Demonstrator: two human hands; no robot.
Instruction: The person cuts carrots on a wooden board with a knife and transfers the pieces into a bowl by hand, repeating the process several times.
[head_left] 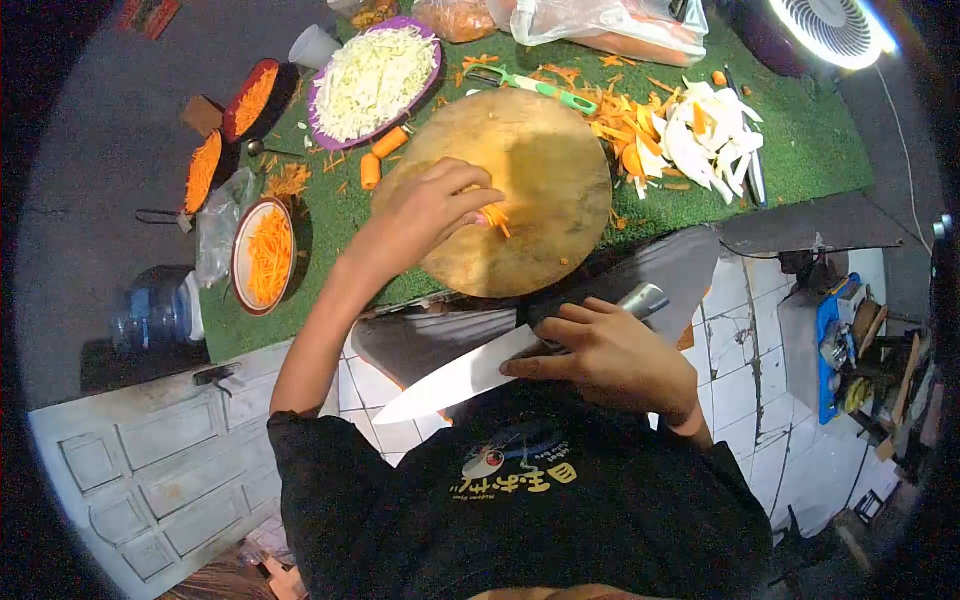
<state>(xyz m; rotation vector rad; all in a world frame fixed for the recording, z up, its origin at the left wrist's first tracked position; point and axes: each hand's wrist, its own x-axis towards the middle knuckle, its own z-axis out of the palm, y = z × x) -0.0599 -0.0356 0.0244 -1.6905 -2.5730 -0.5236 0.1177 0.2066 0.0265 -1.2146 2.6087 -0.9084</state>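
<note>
Few carrot strips (495, 217) pinched in L hand (425, 215); steel knife (460, 375) in R hand (610, 355).

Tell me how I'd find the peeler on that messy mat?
Find the round wooden board in the middle of the green mat. Just past its far edge lies the peeler, beside orange carrot peelings. It is the only thing with a bright green handle.

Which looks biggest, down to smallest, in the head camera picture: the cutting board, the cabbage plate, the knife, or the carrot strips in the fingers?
1. cutting board
2. cabbage plate and knife: unsure, since the knife looks longer but thinner and is nearer the camera
3. carrot strips
</note>
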